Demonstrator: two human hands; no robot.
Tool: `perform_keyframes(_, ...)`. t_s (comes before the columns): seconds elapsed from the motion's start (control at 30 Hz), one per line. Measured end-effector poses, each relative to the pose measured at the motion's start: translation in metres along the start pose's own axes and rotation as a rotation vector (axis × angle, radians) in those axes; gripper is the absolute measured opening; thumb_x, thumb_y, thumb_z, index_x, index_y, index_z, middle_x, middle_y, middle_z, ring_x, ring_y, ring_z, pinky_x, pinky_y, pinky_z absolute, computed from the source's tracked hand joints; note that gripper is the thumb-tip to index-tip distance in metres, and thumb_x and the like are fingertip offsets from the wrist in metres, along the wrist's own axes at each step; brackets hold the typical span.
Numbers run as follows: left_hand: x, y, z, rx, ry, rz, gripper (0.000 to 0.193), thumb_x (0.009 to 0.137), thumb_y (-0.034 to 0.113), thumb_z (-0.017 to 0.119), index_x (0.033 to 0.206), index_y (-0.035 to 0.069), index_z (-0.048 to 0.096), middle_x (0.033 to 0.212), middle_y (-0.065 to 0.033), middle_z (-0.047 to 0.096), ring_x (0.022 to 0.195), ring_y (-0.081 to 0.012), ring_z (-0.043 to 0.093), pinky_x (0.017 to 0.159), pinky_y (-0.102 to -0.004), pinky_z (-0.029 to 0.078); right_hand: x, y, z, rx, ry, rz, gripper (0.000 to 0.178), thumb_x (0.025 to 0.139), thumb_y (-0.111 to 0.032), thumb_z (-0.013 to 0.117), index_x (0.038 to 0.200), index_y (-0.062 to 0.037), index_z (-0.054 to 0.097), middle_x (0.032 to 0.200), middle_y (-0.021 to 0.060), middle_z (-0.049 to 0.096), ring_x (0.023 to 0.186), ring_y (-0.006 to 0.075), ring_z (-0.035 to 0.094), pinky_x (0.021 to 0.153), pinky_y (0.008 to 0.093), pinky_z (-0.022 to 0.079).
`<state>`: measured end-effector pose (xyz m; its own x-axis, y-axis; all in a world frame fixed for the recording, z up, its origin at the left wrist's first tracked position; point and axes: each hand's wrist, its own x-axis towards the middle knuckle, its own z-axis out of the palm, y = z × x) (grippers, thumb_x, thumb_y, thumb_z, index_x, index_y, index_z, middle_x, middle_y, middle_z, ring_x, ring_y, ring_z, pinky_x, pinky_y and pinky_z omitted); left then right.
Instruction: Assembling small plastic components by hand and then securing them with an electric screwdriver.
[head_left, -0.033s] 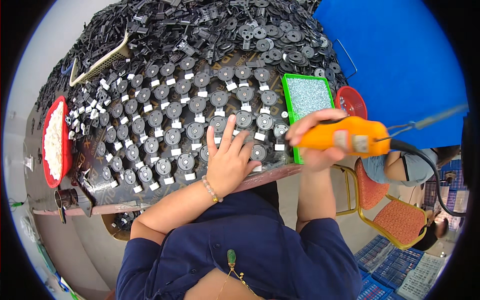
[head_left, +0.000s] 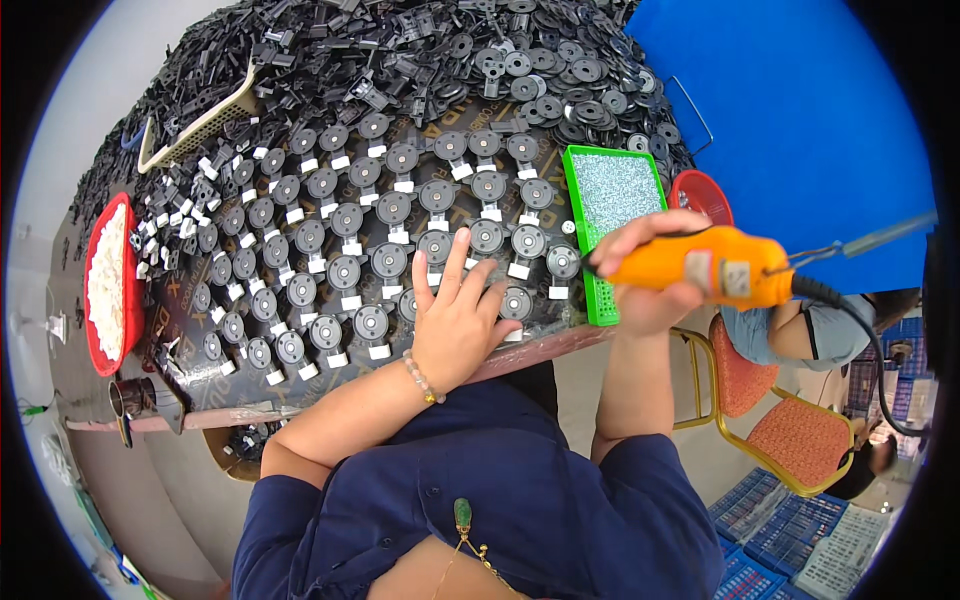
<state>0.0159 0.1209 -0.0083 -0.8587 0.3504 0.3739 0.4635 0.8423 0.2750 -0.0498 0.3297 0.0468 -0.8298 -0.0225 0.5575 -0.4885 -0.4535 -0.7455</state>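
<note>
My right hand point(head_left: 652, 305) is wrapped round an orange electric screwdriver point(head_left: 730, 268) with a black cable. Its dark tip points left, over the edge of the green tray point(head_left: 601, 302), beside a round black part point(head_left: 563, 262) with a white block. Small silvery screws point(head_left: 612, 188) cover much of the tray. My left hand point(head_left: 455, 325) lies flat with fingers spread over a few of the black parts near the table edge, partly hiding them. Rows of the same round black parts point(head_left: 345, 271) with white blocks fill the table to its left.
Heaps of loose black pieces point(head_left: 350, 60) and discs point(head_left: 585, 70) cover the far side. A beige basket point(head_left: 200, 128) and a red bowl of white pieces point(head_left: 130, 270) stand left. Beyond the tray are a small red bowl point(head_left: 712, 188) and a blue surface point(head_left: 790, 110). A person sits at right.
My right hand has moved a little to the right with the electric screwdriver, its tip now away from the rightmost round part. My left hand stays in place.
</note>
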Motion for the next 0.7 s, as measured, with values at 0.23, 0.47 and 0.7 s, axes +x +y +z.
perform_keyframes(0.23, -0.002, 0.0, 0.002, 0.012, 0.038, 0.016, 0.046, 0.076, 0.043, 0.079, 0.108, 0.011, 0.073, 0.131, -0.0082, 0.058, 0.149, -0.0402, 0.028, 0.114, -0.0704, 0.009, 0.013, 0.022, -0.047, -0.287, 0.156, -0.039, 0.068, 0.086, -0.057, 0.074, 0.12, -0.0044, 0.049, 0.084, 0.0121, 0.063, 0.064, 0.0196, 0.062, 0.06, 0.0333, 0.055)
perform_keyframes(0.47, -0.004, -0.001, 0.003, 0.036, 0.045, 0.007, 0.049, 0.077, 0.046, 0.077, 0.111, 0.011, 0.073, 0.134, -0.0093, 0.057, 0.15, -0.039, 0.027, 0.114, -0.0712, 0.01, 0.011, 0.024, -0.044, -0.198, 0.207, -0.05, 0.061, 0.084, -0.048, 0.081, 0.115, -0.0045, 0.051, 0.082, 0.0082, 0.064, 0.063, 0.015, 0.061, 0.059, 0.0276, 0.053)
perform_keyframes(0.7, -0.001, 0.003, -0.001, 0.015, 0.034, -0.001, 0.051, 0.076, 0.047, 0.078, 0.113, 0.012, 0.073, 0.133, -0.0096, 0.057, 0.149, -0.04, 0.028, 0.114, -0.0709, 0.009, 0.009, 0.021, -0.046, -0.212, 0.222, -0.058, 0.062, 0.084, -0.05, 0.08, 0.115, -0.005, 0.051, 0.082, 0.0089, 0.064, 0.064, 0.0165, 0.062, 0.059, 0.0286, 0.053)
